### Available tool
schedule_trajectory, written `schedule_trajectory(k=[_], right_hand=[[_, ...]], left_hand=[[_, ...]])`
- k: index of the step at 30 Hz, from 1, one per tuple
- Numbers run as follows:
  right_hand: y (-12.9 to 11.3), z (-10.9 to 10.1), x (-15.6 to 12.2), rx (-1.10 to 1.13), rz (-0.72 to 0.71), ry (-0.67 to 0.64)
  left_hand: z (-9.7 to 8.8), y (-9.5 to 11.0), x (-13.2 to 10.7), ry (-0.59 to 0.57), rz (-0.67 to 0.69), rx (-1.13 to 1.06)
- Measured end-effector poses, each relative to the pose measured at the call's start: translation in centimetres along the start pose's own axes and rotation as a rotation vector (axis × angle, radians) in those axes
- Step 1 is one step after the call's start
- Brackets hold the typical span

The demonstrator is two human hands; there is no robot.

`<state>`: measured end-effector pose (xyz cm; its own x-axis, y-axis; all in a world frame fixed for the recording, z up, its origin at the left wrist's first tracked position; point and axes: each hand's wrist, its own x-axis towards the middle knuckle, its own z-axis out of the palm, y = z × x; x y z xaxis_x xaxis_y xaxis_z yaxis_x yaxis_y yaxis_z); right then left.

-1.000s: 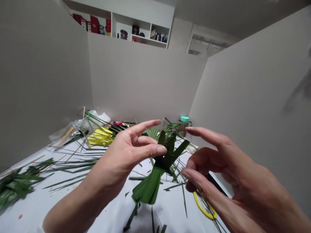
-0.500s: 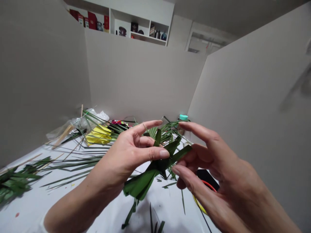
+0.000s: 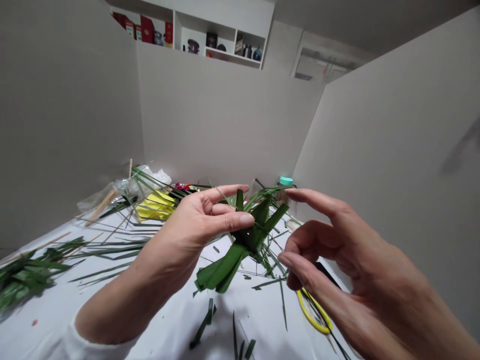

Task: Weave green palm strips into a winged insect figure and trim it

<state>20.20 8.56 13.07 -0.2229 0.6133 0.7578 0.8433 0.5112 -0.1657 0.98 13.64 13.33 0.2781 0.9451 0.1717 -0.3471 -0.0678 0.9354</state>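
A: Laid out how, widest first?

B: Worked over a white desk (image 3: 56, 320) boxed in by pale partitions (image 3: 225, 125), with a shelf (image 3: 221, 30) high behind. Noted loose leaf strips (image 3: 26, 277) heaped at the left edge, a yellow sheet (image 3: 155, 207) and a teal-capped jar (image 3: 285, 181) toward the back, and a yellow loop (image 3: 313, 315) lying flat at the front right.

A: Changed in what way against half a second earlier?

B: Drew the right hand (image 3: 352, 255) back off the folded leaf piece (image 3: 243, 240): touched its splayed upper strips then, stood clear now, just beside them. Left the piece carried by the left hand (image 3: 195, 225) alone, upper strips fanned out free. Judged the fold firm enough to keep its shape without a second hand on it.

A: Posed how?

B: Raised the left hand palm inward, forearm rising from the lower left, grip pressed together on the waist of the piece between thumb (image 3: 242, 219) and curled middle fingers. Kept the forefinger (image 3: 230, 190) stretched straight above, off the leaf. Held the right hand with grip spread and empty, its own first finger pointed toward the strips, remaining fingers loosely bent. Kept the piece aloft over the middle of the desk, between the two hands, touching nothing below.
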Motion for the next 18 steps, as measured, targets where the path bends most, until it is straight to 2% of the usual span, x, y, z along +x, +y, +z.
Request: schedule_trajectory(k=[12, 18], right_hand=[[-0.2, -0.6, -0.1, 0.003, 0.012, -0.007], [0.1, -1.0, -0.5, 0.123, -0.001, -0.108]], left_hand=[[0.3, 0.1, -0.5, 0.040, 0.025, 0.023], [0.6, 0.1, -0.6, 0.015, 0.024, 0.055]])
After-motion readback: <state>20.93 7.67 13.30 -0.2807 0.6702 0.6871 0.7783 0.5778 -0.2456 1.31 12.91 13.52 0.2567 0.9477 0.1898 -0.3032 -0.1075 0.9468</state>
